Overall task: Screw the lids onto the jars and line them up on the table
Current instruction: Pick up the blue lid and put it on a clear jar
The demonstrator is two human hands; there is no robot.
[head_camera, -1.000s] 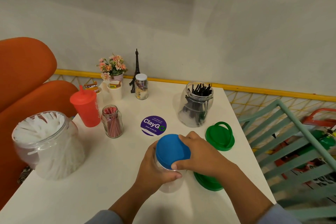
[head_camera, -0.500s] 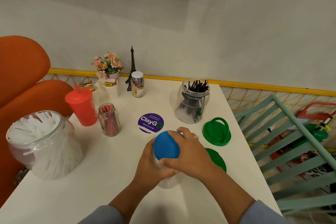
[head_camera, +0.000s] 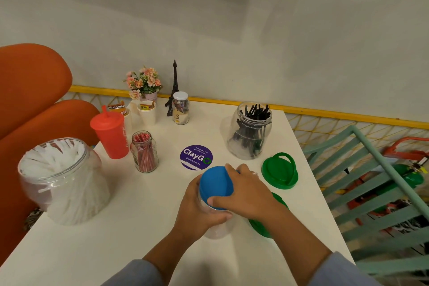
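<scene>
1. Up close in the head view, a clear jar (head_camera: pixel 217 227) stands near the front of the white table (head_camera: pixel 139 227), capped by a blue lid (head_camera: pixel 216 183) that tilts slightly toward the camera.
2. Around the jar's body the left hand (head_camera: pixel 197 211) is wrapped, fingers curled against the clear wall and the thumb across the front just under the lid.
3. Over the lid's right side the right hand (head_camera: pixel 246 193) is clamped, thumb pressed on the near rim and fingers bent over the far rim.
4. Partly hidden beneath the right wrist lies a green lid (head_camera: pixel 260 227) flat on the table; a second green lid with a handle (head_camera: pixel 279 170) lies just beyond it, apart from the hands.
5. Behind that, an open jar of black sticks (head_camera: pixel 251 132) stands uncapped.
6. To the left, a big open jar of white strips (head_camera: pixel 62 183) sits at the table's edge, well apart from the hands.
7. Between them stand a small open jar of red sticks (head_camera: pixel 144 152), a red cup (head_camera: pixel 110 136) and a purple round sticker (head_camera: pixel 196 157).
8. Along the back edge are a small jar with a white lid (head_camera: pixel 181 108), a black tower figure (head_camera: pixel 173 88), pink flowers (head_camera: pixel 142 81) and paper cups (head_camera: pixel 147 111).
9. A green slatted chair (head_camera: pixel 371 181) stands at the right, an orange seat (head_camera: pixel 30 90) at the left.
</scene>
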